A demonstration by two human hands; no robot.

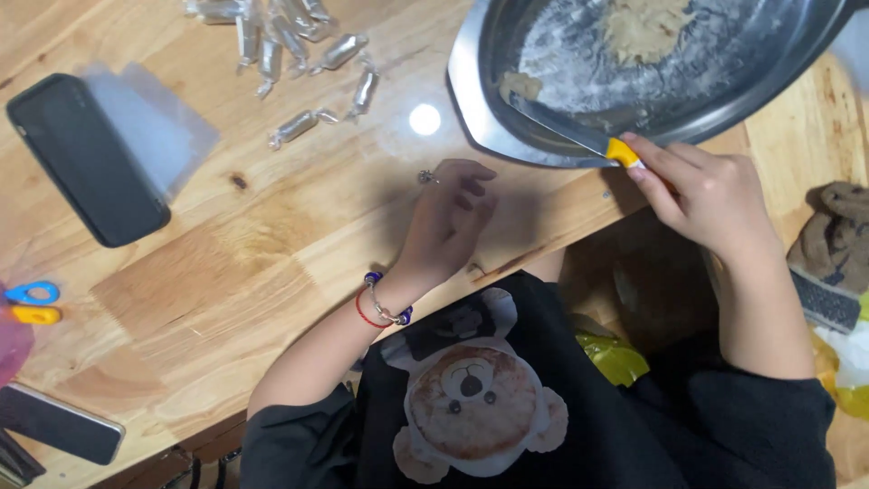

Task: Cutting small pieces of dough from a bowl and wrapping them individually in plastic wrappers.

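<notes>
My right hand (pixel 701 186) grips the orange handle of a knife (pixel 579 136) whose blade reaches into a large metal pan (pixel 489 109). The pan holds a floury layer, a lump of beige dough (pixel 643 27) and a small cut piece (pixel 520 86) near the blade. My left hand (pixel 448 217) rests on the wooden table (pixel 244 263) in front of the pan, fingers curled, pinching a small wrapped end (pixel 427 177); what it holds is too small to tell. A beaded bracelet and red string circle that wrist.
Several candies in clear wrappers (pixel 290 45) lie at the top. A black phone (pixel 86 158) sits on clear plastic sheets at left. Blue and yellow scissor handles (pixel 32 303) show at the left edge, another phone (pixel 59 424) at bottom left.
</notes>
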